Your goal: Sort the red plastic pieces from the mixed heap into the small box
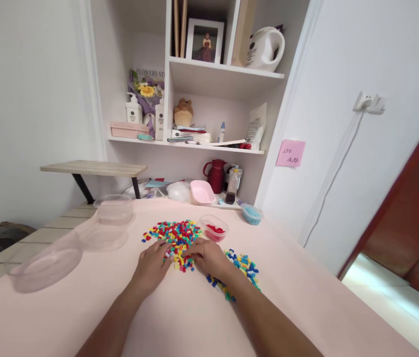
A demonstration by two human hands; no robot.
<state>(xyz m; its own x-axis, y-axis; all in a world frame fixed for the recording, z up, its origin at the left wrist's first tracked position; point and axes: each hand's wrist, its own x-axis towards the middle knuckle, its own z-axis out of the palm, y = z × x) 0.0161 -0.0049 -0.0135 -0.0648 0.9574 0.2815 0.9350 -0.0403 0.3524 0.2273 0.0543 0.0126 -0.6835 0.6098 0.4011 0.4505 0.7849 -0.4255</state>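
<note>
A large heap of small mixed-colour plastic bricks (178, 232) lies on the pink tabletop. At its left front edge rests my left hand (150, 265), thumb and forefinger apart, with bricks between and beneath them. My right hand (207, 255) reaches into the heap's right side, its fingers bent and drawn together at the tips. Whatever those fingertips hold, if anything, is too small to make out. Just behind this hand stands a clear tub with red bricks (215, 230). A second, looser pile of bricks (246, 265), mostly blue, yellow and green, is partly hidden by my right forearm.
Several clear plastic containers (46, 265) stand along the table's left side. A tub of light blue pieces (251, 214) sits at the back right. At the back are a pink tray (202, 192), a red jug (216, 176) and a bottle of dark liquid (232, 187).
</note>
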